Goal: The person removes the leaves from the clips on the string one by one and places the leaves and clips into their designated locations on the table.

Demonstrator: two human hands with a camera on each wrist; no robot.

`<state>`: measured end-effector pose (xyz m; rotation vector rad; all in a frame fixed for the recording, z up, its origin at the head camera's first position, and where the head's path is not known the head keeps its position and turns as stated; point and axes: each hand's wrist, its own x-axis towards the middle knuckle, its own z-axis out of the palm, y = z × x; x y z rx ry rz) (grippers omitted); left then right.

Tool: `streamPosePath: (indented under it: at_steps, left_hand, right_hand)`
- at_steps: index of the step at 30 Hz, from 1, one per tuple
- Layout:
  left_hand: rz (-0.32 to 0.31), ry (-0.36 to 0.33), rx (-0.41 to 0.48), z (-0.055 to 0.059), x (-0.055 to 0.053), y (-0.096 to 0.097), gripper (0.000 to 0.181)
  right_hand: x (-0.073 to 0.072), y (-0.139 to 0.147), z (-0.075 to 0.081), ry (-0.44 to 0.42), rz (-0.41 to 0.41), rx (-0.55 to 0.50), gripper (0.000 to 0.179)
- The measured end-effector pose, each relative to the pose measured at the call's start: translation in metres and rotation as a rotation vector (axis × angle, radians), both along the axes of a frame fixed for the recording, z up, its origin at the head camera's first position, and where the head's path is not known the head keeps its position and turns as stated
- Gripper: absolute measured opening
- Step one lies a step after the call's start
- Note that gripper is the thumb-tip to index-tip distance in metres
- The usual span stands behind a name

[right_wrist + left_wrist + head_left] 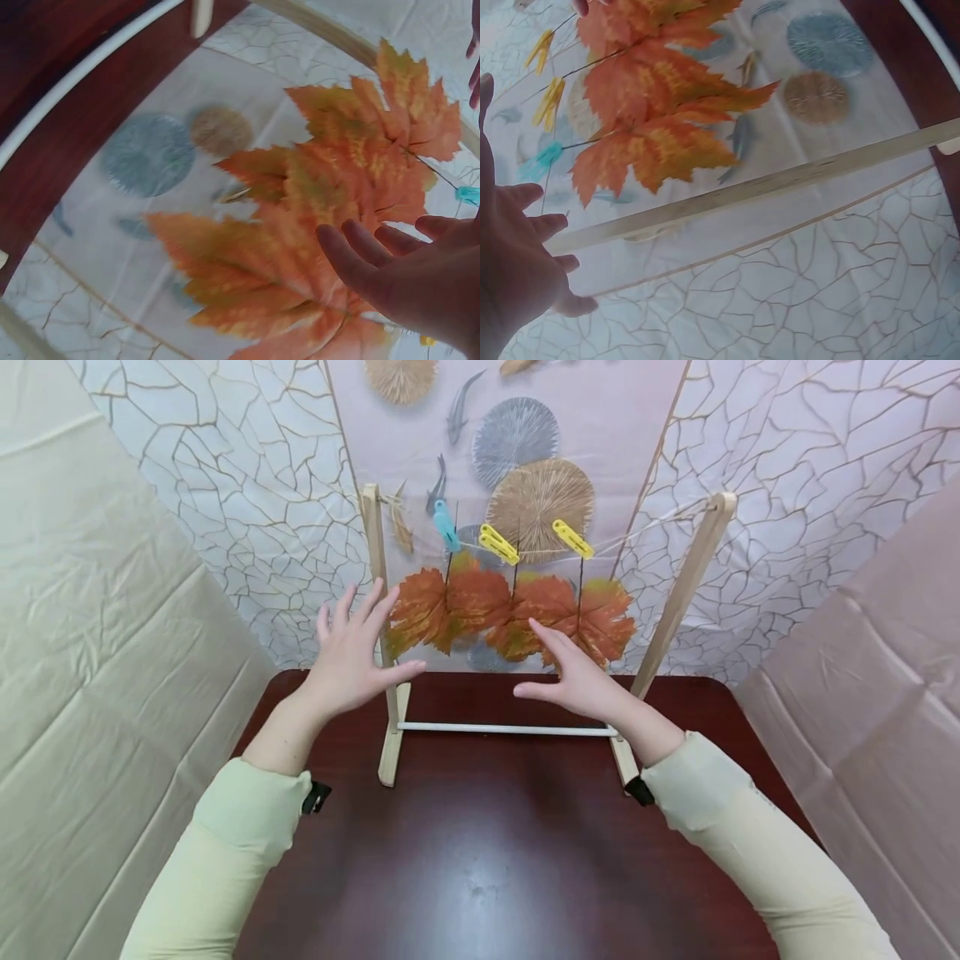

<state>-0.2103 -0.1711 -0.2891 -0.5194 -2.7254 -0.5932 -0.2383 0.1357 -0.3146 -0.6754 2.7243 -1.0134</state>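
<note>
Three orange autumn leaves (480, 597) hang side by side by their stems from a string (633, 533). A blue clothespin (446, 525) clips the left one; a yellow clothespin (498, 544) and another yellow clothespin (573, 538) clip the others. My left hand (348, 656) is raised beside the frame's left post, fingers spread and holding nothing. In front of the right-hand leaf is my right hand (585, 685), its fingers extended and thumb apart, also holding nothing. The right wrist view shows the leaves (270, 281) close behind the fingers; whether they touch cannot be told.
The string runs between two wooden posts, left post (375, 535) and right post (682, 593), on wooden feet. A white rod (510, 729) joins them low down. The stand is on a dark red table (465, 860), with patterned cloth (247, 485) behind and beige cloth walls at both sides.
</note>
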Motion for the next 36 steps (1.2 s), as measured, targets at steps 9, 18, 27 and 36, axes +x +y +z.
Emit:
streamPosePath:
  at_steps: [9, 18, 27, 36]
  left_hand:
    - [-0.053, -0.042, 0.117, 0.027, -0.019, 0.009, 0.087]
    - [-0.088, -0.044, 0.234, 0.057, -0.040, 0.021, 0.083]
    - [-0.062, -0.070, 0.320, 0.082, -0.056, 0.034, 0.078]
    - [-0.051, -0.145, 0.381, 0.093, -0.070, 0.043, 0.068]
  right_hand:
    - [-0.017, -0.038, 0.025, -0.089, -0.012, -0.209, 0.087]
    - [-0.034, -0.069, 0.044, -0.117, -0.049, -0.286, 0.086]
    - [-0.054, -0.089, 0.050, -0.203, -0.142, -0.485, 0.074]
    - [-0.068, -0.105, 0.055, -0.262, -0.149, -0.530, 0.074]
